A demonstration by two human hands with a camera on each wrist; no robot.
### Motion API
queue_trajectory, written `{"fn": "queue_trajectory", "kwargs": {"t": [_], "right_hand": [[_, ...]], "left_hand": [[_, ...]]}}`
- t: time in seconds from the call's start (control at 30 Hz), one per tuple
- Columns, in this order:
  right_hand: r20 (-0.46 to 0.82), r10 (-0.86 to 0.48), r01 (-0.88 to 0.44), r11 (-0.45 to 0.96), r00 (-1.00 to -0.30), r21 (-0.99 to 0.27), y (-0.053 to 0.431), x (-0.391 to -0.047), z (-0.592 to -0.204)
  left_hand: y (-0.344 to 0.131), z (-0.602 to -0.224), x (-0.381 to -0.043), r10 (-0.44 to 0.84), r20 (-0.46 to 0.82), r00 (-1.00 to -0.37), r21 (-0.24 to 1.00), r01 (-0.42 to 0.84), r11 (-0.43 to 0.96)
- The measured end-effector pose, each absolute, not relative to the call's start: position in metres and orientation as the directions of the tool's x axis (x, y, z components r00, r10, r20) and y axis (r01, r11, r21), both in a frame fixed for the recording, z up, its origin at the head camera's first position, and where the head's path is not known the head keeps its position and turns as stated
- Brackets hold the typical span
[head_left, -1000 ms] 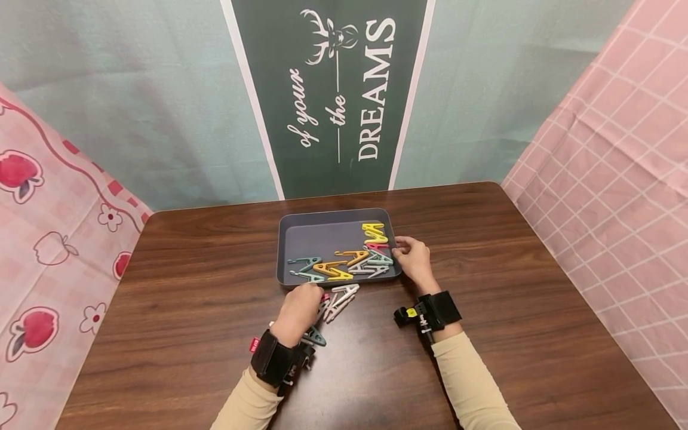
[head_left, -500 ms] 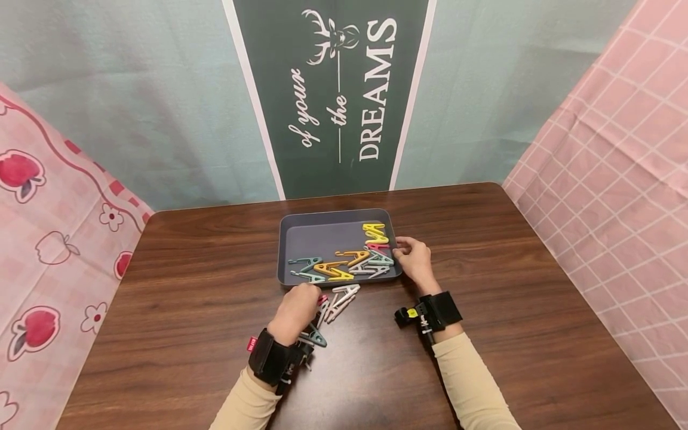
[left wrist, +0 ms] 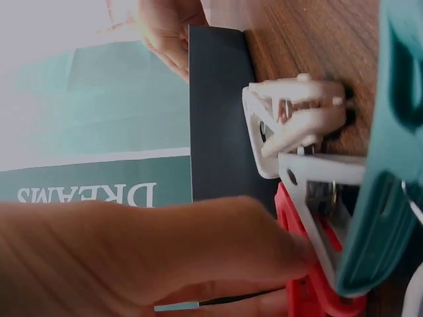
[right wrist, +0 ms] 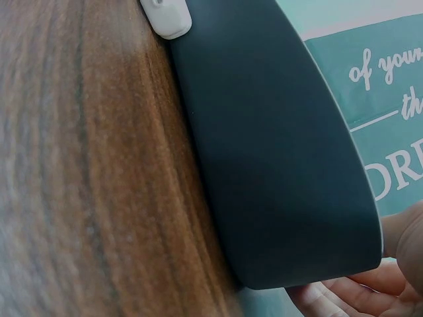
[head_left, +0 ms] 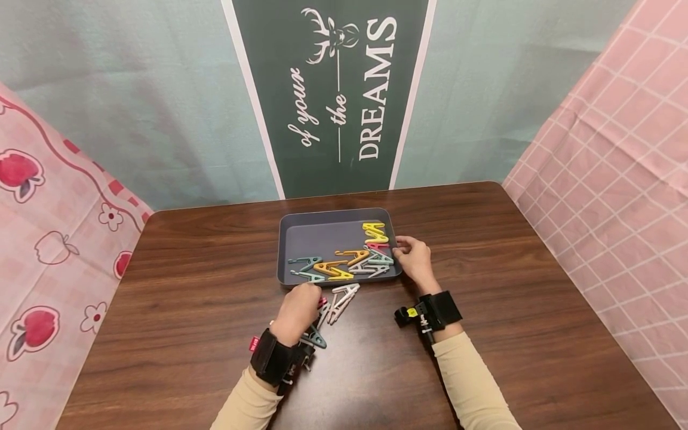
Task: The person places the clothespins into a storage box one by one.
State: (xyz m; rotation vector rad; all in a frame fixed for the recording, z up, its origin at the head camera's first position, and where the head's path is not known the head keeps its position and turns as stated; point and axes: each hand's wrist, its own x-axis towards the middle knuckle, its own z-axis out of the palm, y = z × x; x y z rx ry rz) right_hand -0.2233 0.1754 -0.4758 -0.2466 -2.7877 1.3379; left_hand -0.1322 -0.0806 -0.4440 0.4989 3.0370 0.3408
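Observation:
In the head view my left hand [head_left: 298, 307] is over loose clothespins just in front of the grey tray [head_left: 322, 233]. The left wrist view shows its thumb and fingers pinching a red clothespin [left wrist: 306, 290]. White clothespins [left wrist: 310, 119] and a dark green clothespin [left wrist: 377, 191] lie close beside it; the green one overlaps the red in that view. At the tray's right side, my right hand [head_left: 414, 260] grips the wall near the front corner, thumb at the rim and fingers outside. The right wrist view shows the tray's dark outer wall [right wrist: 277, 152].
Inside the tray, yellow clothespins [head_left: 374, 233] lie at the right, with orange clothespins [head_left: 329, 269], green clothespins [head_left: 306, 263] and grey ones along the front. All stands on a brown wooden table [head_left: 204, 263], with a curtain [head_left: 193, 119] behind its back edge.
The left hand shifts only slightly among the clothespins, staying at the same spot. The right hand and the tray look unmoved.

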Motion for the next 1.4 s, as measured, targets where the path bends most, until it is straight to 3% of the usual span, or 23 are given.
{"fn": "queue_trajectory", "kwargs": {"t": [0.43, 0.93, 1.4], "right_hand": [[-0.036, 0.162, 0.129, 0.610, -0.986, -0.782, 0.176, -0.223, -0.476], [-0.026, 0.164, 0.122, 0.611, -0.986, -0.783, 0.176, -0.224, -0.478], [-0.003, 0.139, 0.088, 0.608, -0.990, -0.789, 0.179, -0.226, -0.478]], "left_hand": [[-0.086, -0.436, -0.134, 0.337, -0.078, -0.938, 0.261, 0.307, 0.915], [-0.091, -0.435, -0.139, 0.417, 0.077, -0.906, 0.365, 0.415, 0.834], [-0.100, -0.429, -0.147, 0.396, 0.127, -0.909, 0.401, 0.413, 0.818]]}}
